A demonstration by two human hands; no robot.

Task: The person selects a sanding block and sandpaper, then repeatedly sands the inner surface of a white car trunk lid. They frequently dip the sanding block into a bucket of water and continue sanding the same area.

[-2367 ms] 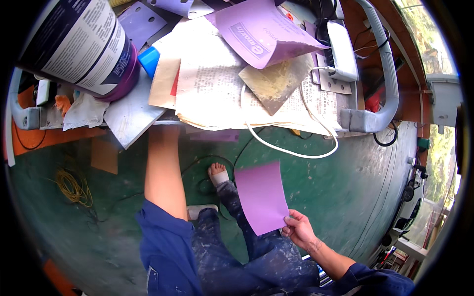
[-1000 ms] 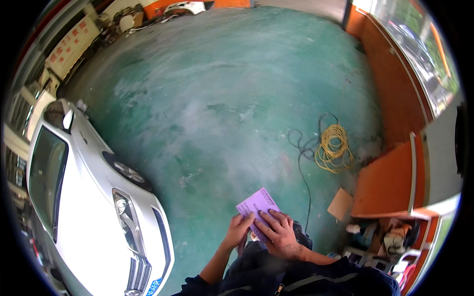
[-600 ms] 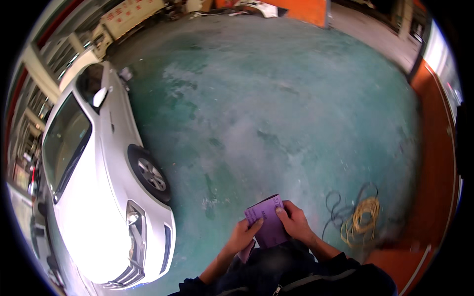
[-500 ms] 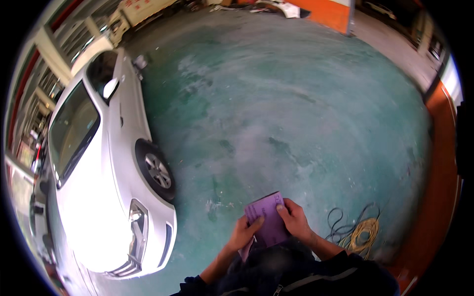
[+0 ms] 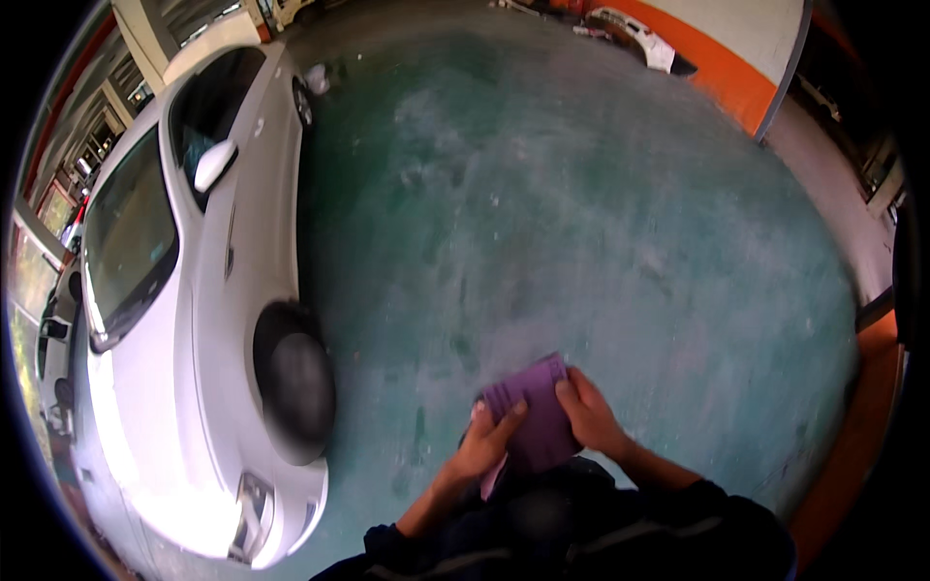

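Note:
A folded purple sheet of sandpaper, with print on its face, is held in front of my body. My left hand grips its left side, the thumb lying across the face. At the upper right edge my right hand pinches it, thumb on top and fingers hidden behind. A paler pinkish flap shows below my left hand. Both forearms reach up from dark sleeves at the lower edge.
To my left stands a white car, its front wheel nearest me. Green painted floor stretches ahead. A white car bumper lies by an orange and white wall at the far right.
The view has shifted forward along the car, and the coiled hose at the lower right is out of sight. Both hands keep hold of the sandpaper, slightly more tilted.

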